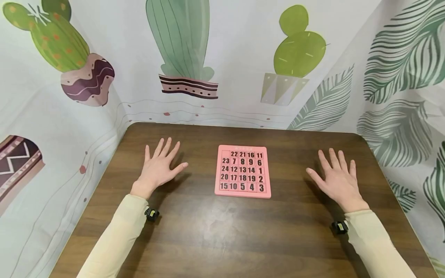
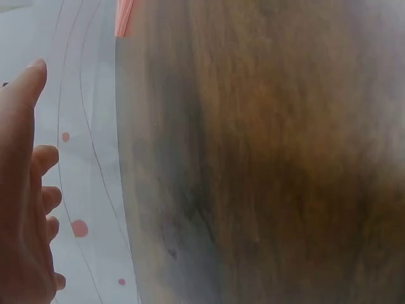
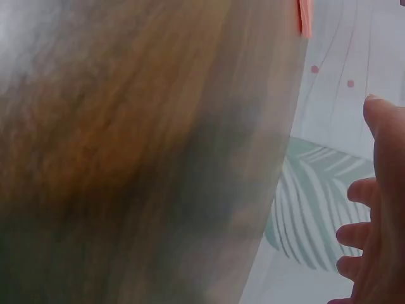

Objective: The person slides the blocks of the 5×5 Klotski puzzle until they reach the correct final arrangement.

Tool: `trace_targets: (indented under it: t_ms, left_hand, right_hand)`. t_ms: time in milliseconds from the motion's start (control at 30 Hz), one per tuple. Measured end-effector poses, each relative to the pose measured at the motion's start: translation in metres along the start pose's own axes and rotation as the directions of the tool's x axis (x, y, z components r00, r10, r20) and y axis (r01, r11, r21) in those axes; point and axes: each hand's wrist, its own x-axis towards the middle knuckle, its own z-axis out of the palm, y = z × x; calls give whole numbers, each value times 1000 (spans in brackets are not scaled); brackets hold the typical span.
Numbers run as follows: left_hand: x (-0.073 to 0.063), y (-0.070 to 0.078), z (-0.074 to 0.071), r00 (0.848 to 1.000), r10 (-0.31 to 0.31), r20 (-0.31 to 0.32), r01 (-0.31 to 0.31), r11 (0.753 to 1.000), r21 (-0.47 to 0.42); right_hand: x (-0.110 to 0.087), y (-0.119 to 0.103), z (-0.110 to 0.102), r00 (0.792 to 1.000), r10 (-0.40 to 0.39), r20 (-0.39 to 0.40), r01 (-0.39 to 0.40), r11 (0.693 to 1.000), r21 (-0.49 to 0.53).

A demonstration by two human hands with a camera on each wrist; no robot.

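Observation:
A pink number slide puzzle [image 1: 243, 172] lies flat near the middle of the table, its tiles bearing black numbers in rows. The top-left cell of its grid has no tile. To its left my left hand [image 1: 157, 170] is held with fingers spread and straight, touching nothing but perhaps the table. On the other side my right hand [image 1: 337, 179] has its fingers spread too, well apart from the puzzle. Each wrist view shows its own hand, the left hand [image 2: 22, 190] and the right hand [image 3: 383, 209], with no object held; a pink sliver of the puzzle [image 2: 124, 18] shows at the top.
The brown wooden table [image 1: 215, 239] has rounded far corners. Right behind its far edge hangs a white cloth [image 1: 240, 50] printed with cacti and leaves, which also runs along both sides. A small black camera [image 1: 152, 214] sits on the left wrist, another camera [image 1: 339, 227] on the right.

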Motion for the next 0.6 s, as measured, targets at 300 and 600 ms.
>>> trace_targets:
  t_ms: [300,600]
  left_hand:
    - [-7,26,3,988,117,-99,-123,991,-49]
    - [-17,65,16,941,252,-226,-284,951,-121]
  right_hand:
    - [2,-27,-4,988,-132,-84,130,991,-27]
    - [1,-69,-6,955,-248,-162,251,968,-2]
